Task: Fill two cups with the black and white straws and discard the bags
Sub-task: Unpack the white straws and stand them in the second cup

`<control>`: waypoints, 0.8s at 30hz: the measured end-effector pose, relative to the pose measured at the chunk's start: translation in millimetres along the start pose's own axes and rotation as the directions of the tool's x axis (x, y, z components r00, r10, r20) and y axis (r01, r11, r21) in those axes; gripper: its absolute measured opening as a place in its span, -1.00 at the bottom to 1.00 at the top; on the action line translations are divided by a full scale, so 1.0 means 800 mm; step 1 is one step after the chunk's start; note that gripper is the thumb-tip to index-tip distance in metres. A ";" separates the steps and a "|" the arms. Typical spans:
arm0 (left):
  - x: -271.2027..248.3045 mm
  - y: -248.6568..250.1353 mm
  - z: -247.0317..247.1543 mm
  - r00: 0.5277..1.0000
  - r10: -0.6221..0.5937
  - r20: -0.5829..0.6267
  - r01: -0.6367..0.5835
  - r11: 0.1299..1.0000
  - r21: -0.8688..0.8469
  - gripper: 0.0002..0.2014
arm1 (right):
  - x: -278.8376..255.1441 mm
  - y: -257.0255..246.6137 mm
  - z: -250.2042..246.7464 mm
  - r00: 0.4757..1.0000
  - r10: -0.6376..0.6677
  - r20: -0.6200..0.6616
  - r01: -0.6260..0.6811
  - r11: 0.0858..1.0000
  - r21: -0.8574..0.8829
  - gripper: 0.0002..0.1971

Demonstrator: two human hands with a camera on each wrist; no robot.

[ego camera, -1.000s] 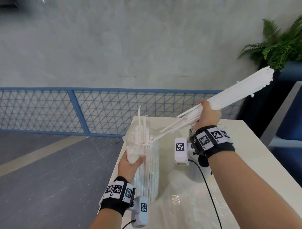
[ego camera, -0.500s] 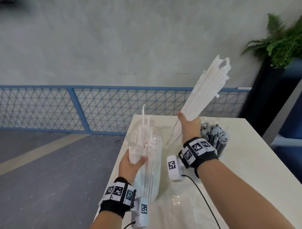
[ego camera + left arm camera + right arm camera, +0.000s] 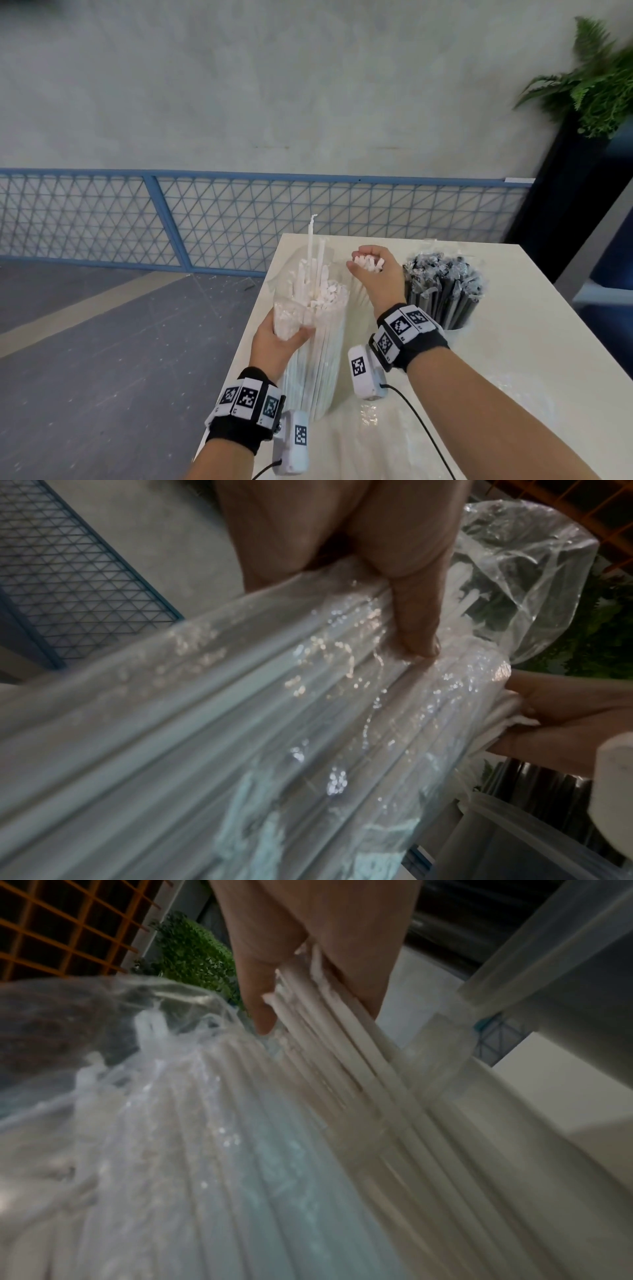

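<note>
Left hand (image 3: 279, 341): fingers and thumb wrapped round the upper part of the clear bag of white straws (image 3: 317, 349), standing upright on the white table (image 3: 513, 359). Right hand (image 3: 371, 277): fingers curled around the tops of a bundle of white straws (image 3: 359, 1074), just right of the bag. Black straws (image 3: 442, 291): upright in a cup further right, untouched.

A glossy, crinkled clear plastic bag (image 3: 310, 359) wraps matt white straws (image 3: 369, 1085) on a smooth cream table (image 3: 513, 342).

Cup under white straws (image 3: 368, 263) hidden behind right hand (image 3: 375, 277); rim unseen. Cup holding black straws (image 3: 442, 291) mostly hidden behind right wrist. Bag (image 3: 240, 723) blurred in both wrist views, cut off at edges. Tabletop (image 3: 513, 342) near edge cropped.
</note>
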State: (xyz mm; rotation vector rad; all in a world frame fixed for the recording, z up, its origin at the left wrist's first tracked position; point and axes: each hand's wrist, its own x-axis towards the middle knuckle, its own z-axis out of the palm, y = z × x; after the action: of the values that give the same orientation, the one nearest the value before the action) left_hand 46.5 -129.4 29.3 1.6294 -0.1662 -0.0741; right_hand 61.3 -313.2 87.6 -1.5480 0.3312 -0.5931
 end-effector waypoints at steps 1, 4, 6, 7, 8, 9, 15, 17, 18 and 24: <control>-0.001 0.001 0.000 1.000 0.003 0.000 -0.003 1.000 0.000 -0.59 | -0.001 -0.002 0.000 1.000 -0.005 -0.004 0.005 1.000 -0.007 -0.66; 0.000 -0.003 -0.002 1.000 0.000 -0.010 0.000 1.000 -0.010 -0.61 | -0.014 -0.016 -0.001 0.971 -0.207 -0.117 0.185 0.968 -0.171 -0.60; -0.001 -0.003 -0.004 1.000 -0.008 -0.010 0.007 0.999 -0.034 -0.61 | -0.035 -0.029 -0.002 0.903 -0.415 -0.109 0.381 0.893 -0.241 -0.67; -0.003 -0.003 -0.005 1.000 -0.006 -0.005 0.006 0.999 -0.044 -0.60 | -0.048 -0.034 -0.002 0.889 -0.456 -0.043 0.432 0.866 -0.253 -0.72; -0.005 -0.004 -0.006 1.000 -0.002 0.003 0.003 0.999 -0.049 -0.59 | -0.060 -0.033 -0.001 0.893 -0.446 0.057 0.443 0.851 -0.282 -0.76; -0.008 -0.003 -0.006 1.000 0.001 0.011 0.000 0.998 -0.057 -0.58 | -0.070 -0.030 -0.001 0.900 -0.403 0.165 0.435 0.833 -0.341 -0.77; -0.020 -0.006 -0.009 0.994 0.006 0.110 0.003 0.997 -0.082 -0.51 | -0.089 -0.017 0.000 0.865 -0.194 0.462 0.454 0.694 -0.559 -0.44; -0.021 -0.008 -0.011 0.990 -0.001 0.144 0.011 0.997 -0.074 -0.50 | -0.089 -0.025 0.000 0.818 -0.111 0.564 0.476 0.681 -0.557 -0.44; -0.022 -0.009 -0.012 0.987 -0.003 0.160 0.014 0.997 -0.070 -0.49 | -0.089 -0.027 0.001 0.798 -0.092 0.596 0.491 0.674 -0.553 -0.52; -0.031 -0.009 -0.015 0.967 -0.008 0.255 0.004 1.000 0.013 -0.35 | -0.093 -0.033 0.005 0.736 -0.013 0.677 0.561 0.572 -0.599 -0.60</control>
State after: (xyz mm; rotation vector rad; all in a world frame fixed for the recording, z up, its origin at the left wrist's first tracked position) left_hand 24.0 -113.3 22.0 1.6292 -0.3602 -0.2892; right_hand -0.9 -267.2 101.2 -2.6065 -0.2626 -0.1367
